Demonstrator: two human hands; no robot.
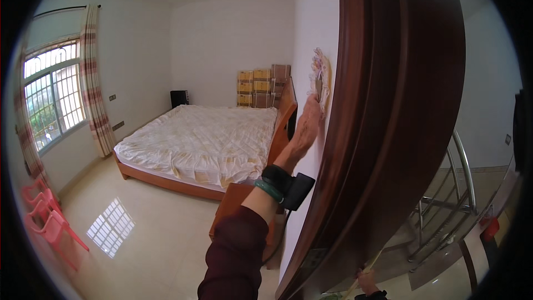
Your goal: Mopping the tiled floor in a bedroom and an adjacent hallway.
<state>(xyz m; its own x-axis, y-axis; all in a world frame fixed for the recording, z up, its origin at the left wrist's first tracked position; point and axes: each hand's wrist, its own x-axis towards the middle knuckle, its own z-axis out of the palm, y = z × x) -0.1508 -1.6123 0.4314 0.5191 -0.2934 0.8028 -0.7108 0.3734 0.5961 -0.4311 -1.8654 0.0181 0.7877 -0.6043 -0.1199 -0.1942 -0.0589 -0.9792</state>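
My left hand [309, 121] reaches up to the white wall beside the door frame. Its fingertips are at a lace-edged wall cover [320, 71], probably around a light switch; the fingers are partly hidden. A dark sleeve, a green bangle [268, 189] and a black wrist device [297, 191] are on that arm. Low on the far side of the dark wooden door frame [374, 91], my right hand [367, 282] grips a thin pale-yellow stick [377, 257]. The stick's lower end runs out of view near something green at the bottom edge.
Inside the room stand a bed with a pale quilted cover [200, 141], a wooden nightstand [233, 202], stacked boxes [261, 85], a black box-shaped object [179, 98] and pink plastic chairs [52, 221]. A curtained, barred window [54, 96] is left. Metal stair railing [464, 166] stands right.
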